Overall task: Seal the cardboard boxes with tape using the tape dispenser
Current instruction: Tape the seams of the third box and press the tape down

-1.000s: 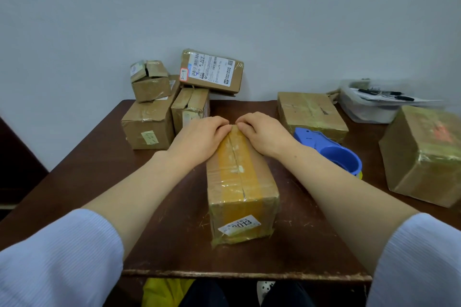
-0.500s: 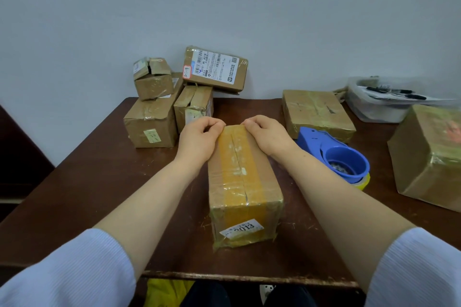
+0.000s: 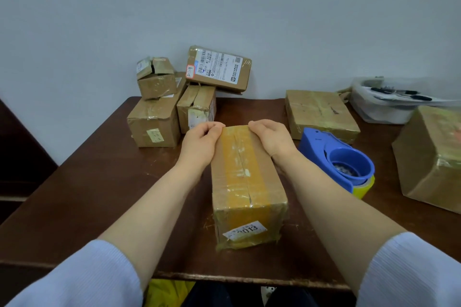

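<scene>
**Both hands on the far end of the taped box**

The taped box [image 3: 245, 182] lies lengthwise in the middle of the brown table [image 3: 99, 182], its near end facing the person and bearing a white label [image 3: 243, 230] that reads "3013". A wide yellowish tape strip [image 3: 239, 157] runs along its top seam and down over the near face.

The left hand [image 3: 199, 143] sits at the box's far left corner, fingers curled with their tips bent over the far edge. The right hand [image 3: 273, 139] mirrors it at the far right corner, fingers likewise curled down over the edge and gripping the box (the fingertips themselves are hidden behind the far face).

The blue tape dispenser [image 3: 334, 154] rests on the table just right of the box, close to the right forearm, untouched, with a yellow tape roll [image 3: 364, 185] showing beneath its near end.

Farther off, a pile of small boxes [image 3: 159, 117] stands at the far left against the wall, with a labelled parcel [image 3: 219, 67] tilted on top. A flat box [image 3: 319, 114] lies behind the dispenser, a clear plastic tub [image 3: 381, 109] sits at the far right, and a large box [image 3: 434, 154] stands at the right edge.
</scene>
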Demonstrator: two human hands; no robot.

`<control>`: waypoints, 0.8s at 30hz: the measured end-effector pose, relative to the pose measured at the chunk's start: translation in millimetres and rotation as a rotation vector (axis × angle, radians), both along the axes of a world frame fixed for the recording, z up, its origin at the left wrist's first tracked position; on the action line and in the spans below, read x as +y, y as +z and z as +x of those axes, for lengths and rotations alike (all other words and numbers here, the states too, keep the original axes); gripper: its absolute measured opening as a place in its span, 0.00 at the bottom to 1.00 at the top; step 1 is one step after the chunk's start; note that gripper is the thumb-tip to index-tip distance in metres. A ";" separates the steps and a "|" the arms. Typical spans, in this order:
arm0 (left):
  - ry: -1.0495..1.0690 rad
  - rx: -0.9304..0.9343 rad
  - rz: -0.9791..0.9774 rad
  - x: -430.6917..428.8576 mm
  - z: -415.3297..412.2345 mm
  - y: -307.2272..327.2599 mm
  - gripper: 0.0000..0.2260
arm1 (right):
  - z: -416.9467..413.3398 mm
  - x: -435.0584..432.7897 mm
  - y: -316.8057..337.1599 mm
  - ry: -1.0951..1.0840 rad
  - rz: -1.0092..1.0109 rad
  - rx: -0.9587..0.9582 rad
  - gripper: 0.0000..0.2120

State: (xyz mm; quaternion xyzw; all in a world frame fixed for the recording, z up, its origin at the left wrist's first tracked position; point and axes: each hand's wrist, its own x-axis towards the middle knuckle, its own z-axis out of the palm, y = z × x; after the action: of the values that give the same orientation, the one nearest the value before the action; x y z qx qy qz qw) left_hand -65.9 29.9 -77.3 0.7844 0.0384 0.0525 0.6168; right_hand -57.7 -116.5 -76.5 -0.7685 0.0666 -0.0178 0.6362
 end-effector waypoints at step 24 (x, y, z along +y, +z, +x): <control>-0.100 0.088 0.031 5.5 -0.7 7.5 0.11 | -3.7 0.4 -2.1 0.090 0.164 0.022 0.12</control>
State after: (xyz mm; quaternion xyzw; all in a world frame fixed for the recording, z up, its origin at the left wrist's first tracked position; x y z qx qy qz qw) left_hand -66.6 35.4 -69.8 0.7963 0.0256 -0.0122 0.6042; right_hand -61.4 -116.1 -78.5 -0.7162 0.0403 0.0248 0.6963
